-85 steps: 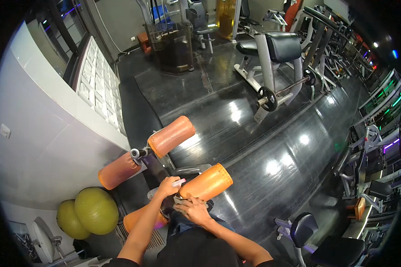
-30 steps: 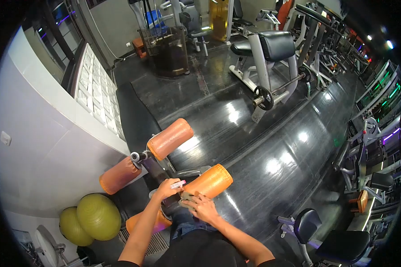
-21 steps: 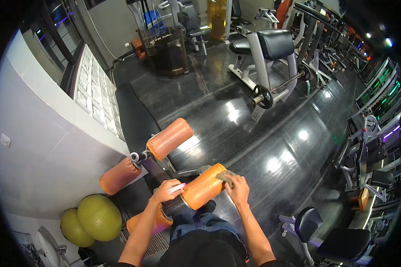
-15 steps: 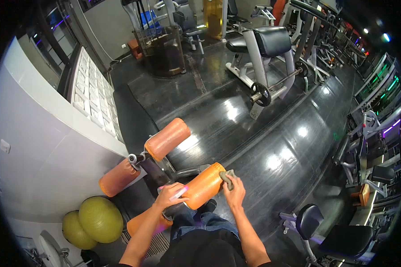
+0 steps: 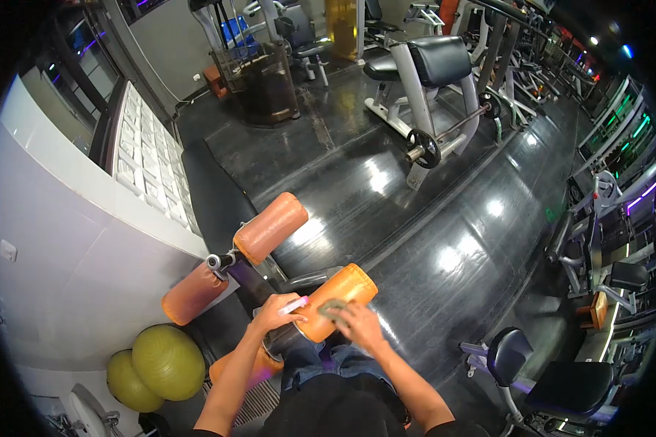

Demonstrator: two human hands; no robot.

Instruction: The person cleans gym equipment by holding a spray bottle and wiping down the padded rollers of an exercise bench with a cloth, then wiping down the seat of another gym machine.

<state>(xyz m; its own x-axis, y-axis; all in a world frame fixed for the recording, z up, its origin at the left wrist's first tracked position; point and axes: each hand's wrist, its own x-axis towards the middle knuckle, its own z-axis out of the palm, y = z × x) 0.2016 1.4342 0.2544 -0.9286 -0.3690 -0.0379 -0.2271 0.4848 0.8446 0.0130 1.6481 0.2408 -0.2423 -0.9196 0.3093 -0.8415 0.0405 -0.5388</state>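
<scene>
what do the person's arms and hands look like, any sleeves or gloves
The left hand and right hand are ungloved, with no watch visible at either wrist. The forearms are bare; black sleeves show at the bottom edge.

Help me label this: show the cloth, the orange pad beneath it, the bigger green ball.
Cloth (image 5: 329, 309), head view: its middle.
Orange pad (image 5: 348, 285), head view: its uncovered top.
Bigger green ball (image 5: 168, 363), head view: its centre.

No readable text, labels or numbers.

2 green exercise balls (image 5: 169, 363), black padded bench (image 5: 439, 62), white wall (image 5: 73, 269)
</scene>
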